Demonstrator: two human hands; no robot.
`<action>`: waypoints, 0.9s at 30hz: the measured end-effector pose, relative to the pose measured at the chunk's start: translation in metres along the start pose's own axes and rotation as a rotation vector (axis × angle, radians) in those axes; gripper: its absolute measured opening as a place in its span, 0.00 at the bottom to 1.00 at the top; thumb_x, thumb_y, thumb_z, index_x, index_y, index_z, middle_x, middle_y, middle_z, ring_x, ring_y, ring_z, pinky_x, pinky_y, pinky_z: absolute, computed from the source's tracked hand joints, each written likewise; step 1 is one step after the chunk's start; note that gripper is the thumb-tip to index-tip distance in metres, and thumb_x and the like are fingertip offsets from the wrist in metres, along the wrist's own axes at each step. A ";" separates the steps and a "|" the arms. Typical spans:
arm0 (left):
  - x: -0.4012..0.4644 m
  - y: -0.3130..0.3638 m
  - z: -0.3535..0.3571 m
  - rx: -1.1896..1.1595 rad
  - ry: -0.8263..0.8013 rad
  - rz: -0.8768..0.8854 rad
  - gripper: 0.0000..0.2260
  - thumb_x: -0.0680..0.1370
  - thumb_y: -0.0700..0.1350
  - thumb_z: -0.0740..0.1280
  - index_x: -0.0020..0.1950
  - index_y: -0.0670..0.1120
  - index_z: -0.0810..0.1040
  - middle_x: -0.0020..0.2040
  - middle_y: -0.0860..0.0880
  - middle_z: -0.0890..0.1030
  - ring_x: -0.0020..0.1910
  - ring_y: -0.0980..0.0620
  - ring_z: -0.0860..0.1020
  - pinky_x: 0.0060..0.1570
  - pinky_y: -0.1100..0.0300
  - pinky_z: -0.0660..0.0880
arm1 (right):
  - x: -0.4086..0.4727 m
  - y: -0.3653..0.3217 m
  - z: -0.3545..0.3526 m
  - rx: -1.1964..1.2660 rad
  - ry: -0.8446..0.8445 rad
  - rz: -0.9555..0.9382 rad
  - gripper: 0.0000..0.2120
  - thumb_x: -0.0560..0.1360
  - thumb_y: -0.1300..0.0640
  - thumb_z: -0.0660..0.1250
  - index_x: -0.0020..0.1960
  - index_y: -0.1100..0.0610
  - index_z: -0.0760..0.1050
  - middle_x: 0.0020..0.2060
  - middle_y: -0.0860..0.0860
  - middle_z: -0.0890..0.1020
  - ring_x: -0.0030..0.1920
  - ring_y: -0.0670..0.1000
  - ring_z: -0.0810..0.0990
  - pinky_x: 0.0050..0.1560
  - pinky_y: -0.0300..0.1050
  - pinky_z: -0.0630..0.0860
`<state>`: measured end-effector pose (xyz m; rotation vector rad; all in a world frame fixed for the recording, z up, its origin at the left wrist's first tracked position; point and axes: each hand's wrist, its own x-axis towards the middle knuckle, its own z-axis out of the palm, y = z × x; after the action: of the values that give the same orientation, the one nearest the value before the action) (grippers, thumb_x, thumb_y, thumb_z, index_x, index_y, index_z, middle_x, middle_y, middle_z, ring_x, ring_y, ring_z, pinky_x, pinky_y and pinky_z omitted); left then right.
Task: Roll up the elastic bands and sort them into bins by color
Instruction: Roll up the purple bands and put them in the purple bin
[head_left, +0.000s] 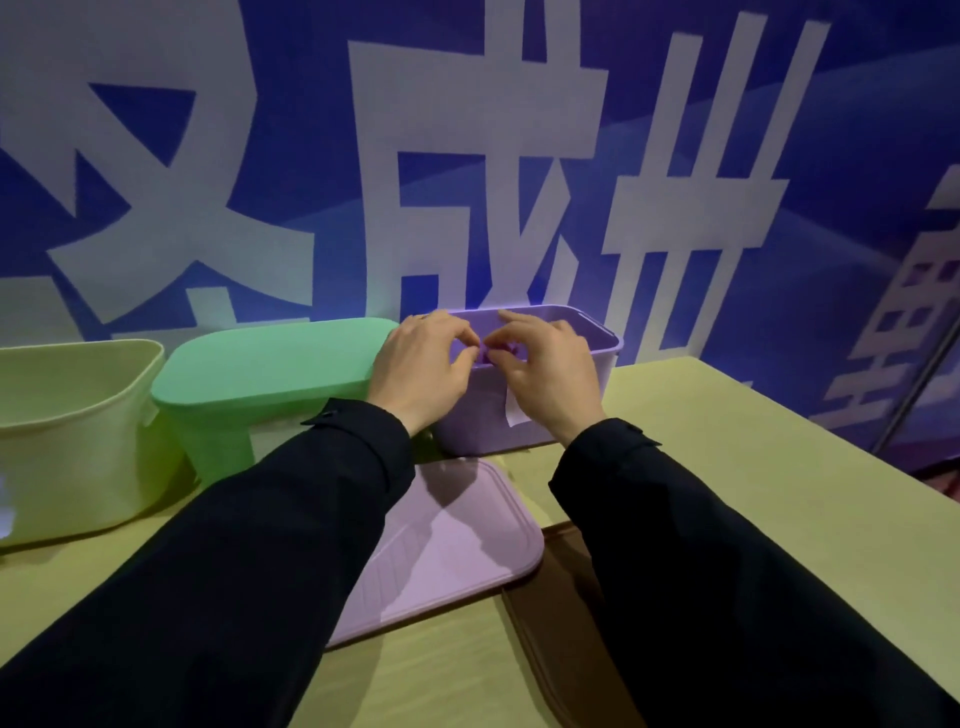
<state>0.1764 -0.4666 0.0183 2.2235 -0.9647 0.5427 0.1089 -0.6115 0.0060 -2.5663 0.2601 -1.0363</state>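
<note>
Both my hands are raised over the open purple bin (597, 332) at the back of the table. My left hand (423, 366) and my right hand (545, 369) meet fingertip to fingertip, pinching a small purple elastic band (491, 353) between them just above the bin's near rim. The band is mostly hidden by my fingers. A green bin (270, 364) with its lid on stands left of the purple one. A pale yellow open bin (72, 431) stands at the far left.
The purple lid (452, 545) lies flat on the table in front of the purple bin, between my dark sleeves. A brown flat tray or lid (561, 623) lies to its right. A blue wall with large white characters rises right behind the bins.
</note>
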 end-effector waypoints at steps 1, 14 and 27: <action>-0.004 0.001 -0.001 -0.016 0.016 0.014 0.06 0.81 0.46 0.67 0.55 0.48 0.83 0.58 0.49 0.82 0.60 0.48 0.77 0.62 0.50 0.74 | -0.001 -0.002 -0.001 -0.032 -0.001 0.002 0.08 0.79 0.46 0.68 0.56 0.45 0.83 0.64 0.42 0.80 0.61 0.52 0.75 0.61 0.56 0.73; -0.120 -0.003 -0.109 -0.049 0.054 -0.064 0.06 0.79 0.44 0.68 0.49 0.46 0.85 0.47 0.49 0.85 0.47 0.49 0.81 0.53 0.53 0.77 | -0.091 -0.120 -0.031 0.189 -0.116 -0.069 0.09 0.78 0.49 0.71 0.54 0.51 0.86 0.47 0.47 0.87 0.46 0.46 0.83 0.51 0.51 0.82; -0.230 -0.031 -0.224 -0.080 0.046 -0.192 0.05 0.79 0.44 0.68 0.49 0.49 0.84 0.44 0.53 0.84 0.47 0.53 0.80 0.49 0.58 0.75 | -0.159 -0.250 -0.023 0.273 -0.226 -0.099 0.09 0.77 0.48 0.69 0.51 0.50 0.86 0.46 0.48 0.88 0.46 0.48 0.84 0.48 0.49 0.80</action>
<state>0.0260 -0.1813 0.0288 2.1931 -0.7273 0.4578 -0.0120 -0.3404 0.0191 -2.4359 -0.0646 -0.7460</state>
